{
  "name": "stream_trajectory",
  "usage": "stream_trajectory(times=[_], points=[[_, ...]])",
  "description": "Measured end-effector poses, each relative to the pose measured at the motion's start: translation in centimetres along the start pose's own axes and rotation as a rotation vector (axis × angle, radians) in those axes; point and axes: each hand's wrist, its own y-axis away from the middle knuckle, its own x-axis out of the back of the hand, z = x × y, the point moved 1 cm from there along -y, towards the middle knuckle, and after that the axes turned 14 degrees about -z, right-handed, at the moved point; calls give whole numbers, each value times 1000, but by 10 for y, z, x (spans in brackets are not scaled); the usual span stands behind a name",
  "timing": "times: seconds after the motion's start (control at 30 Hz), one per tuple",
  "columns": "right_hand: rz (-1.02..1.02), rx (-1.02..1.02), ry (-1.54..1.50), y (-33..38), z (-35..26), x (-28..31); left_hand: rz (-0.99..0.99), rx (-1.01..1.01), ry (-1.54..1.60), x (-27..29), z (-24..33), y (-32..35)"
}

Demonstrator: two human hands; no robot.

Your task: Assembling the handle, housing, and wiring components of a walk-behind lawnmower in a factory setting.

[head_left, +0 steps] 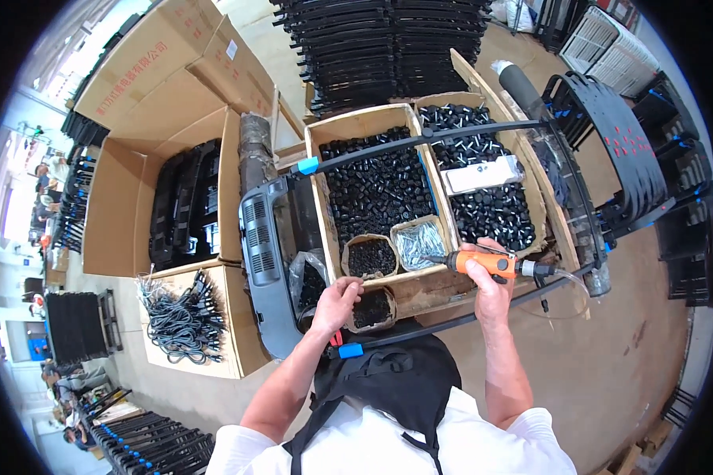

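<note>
The right hand (493, 297) has its fingers closed round an orange driver (486, 264), its bit pointing left over a small tub (417, 222) of shiny silver screws. The left hand (334, 307) has thumb and fingers nearly together; whether they grip something small, I cannot tell. Just beyond these left fingers is a tub (345, 258) of fine black screws, and just to their right a lower tub (394, 307) of dark bits.

Farther ahead, between the two hands, a tray (315, 174) holds glossy, rounded black caps (380, 186). Ahead of the right fingers, black feet (491, 215) with metal studs fill a second tray (537, 210), a white packet (483, 174) lying on them. Well left of the left fingers, a cardboard carton (119, 190) holds moulded black parts (186, 202); nearer, coiled black cables (184, 323) lie on another carton (253, 344). A slim, smooth black frame (372, 150) crosses the trays.
</note>
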Motion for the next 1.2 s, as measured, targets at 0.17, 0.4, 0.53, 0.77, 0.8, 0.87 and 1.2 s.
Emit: stream_trajectory(times=[0.17, 0.4, 0.53, 0.77, 0.8, 0.87, 1.2], points=[[-19, -95, -4, -4, 1, 20, 187, -109, -390, 10, 42, -79], [14, -183, 22, 24, -1, 50, 330, -42, -728, 41, 37, -226], [125, -252, 13, 45, -18, 58, 382, 101, -840, 25, 36, -272], [183, -235, 57, 61, -10, 71, 378, 31, -804, 41, 42, -316], [185, -240, 68, 59, -9, 70, 415, 11, -775, 33, 51, -318], [179, -238, 86, 53, -9, 63, 423, -3, -768, 33, 58, -322], [59, -166, 104, -16, 32, 3, 262, -59, -998, 64, 54, -328]])
